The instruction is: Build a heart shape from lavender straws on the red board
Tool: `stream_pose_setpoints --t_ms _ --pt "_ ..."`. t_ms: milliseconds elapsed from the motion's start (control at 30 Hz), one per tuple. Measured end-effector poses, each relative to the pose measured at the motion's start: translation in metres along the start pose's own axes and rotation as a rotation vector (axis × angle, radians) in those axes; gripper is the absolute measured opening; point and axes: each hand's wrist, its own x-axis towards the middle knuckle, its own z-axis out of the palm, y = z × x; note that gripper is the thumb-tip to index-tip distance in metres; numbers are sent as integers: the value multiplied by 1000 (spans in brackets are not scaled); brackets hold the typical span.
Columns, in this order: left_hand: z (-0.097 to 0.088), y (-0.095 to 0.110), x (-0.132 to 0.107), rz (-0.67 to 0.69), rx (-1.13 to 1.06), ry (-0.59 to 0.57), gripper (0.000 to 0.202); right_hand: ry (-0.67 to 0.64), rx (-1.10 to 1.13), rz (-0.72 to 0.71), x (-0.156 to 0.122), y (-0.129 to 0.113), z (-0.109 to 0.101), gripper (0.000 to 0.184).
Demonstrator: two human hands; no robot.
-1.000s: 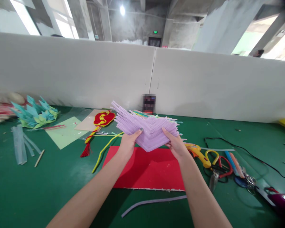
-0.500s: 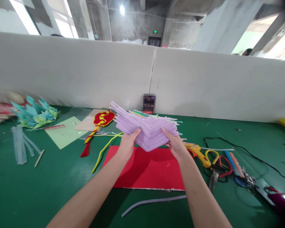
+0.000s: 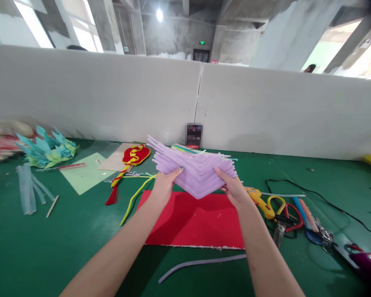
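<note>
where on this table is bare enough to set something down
Bare green tabletop shows between the wooden stick and curved yellow strip, and, bar a small scrap, between the black cable and white partition. It is crowded beside the right hand: glue gun, scissors; also behind the lavender bundle, with coloured strips.

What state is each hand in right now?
Left hand: closed, holding the left side of a pale-purple, V-shaped piece of layered strips.
Right hand: closed, holding the same piece's right side.
</note>
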Motion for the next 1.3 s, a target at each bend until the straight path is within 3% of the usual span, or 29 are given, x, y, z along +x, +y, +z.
stream_pose_setpoints --t_ms 267,567,700,1300 --pt "3 4 0 -4 -60 64 49 2 -44 11 2 0 -6 42" --pt "7 6 -2 8 -100 118 47 -61 -60 -9 -3 0 1 38" --pt "6 4 -2 12 -92 127 48 -13 -42 -4 -2 0 1 40" --pt "6 1 -4 29 -39 10 40 82 3 37 5 3 -7 43"
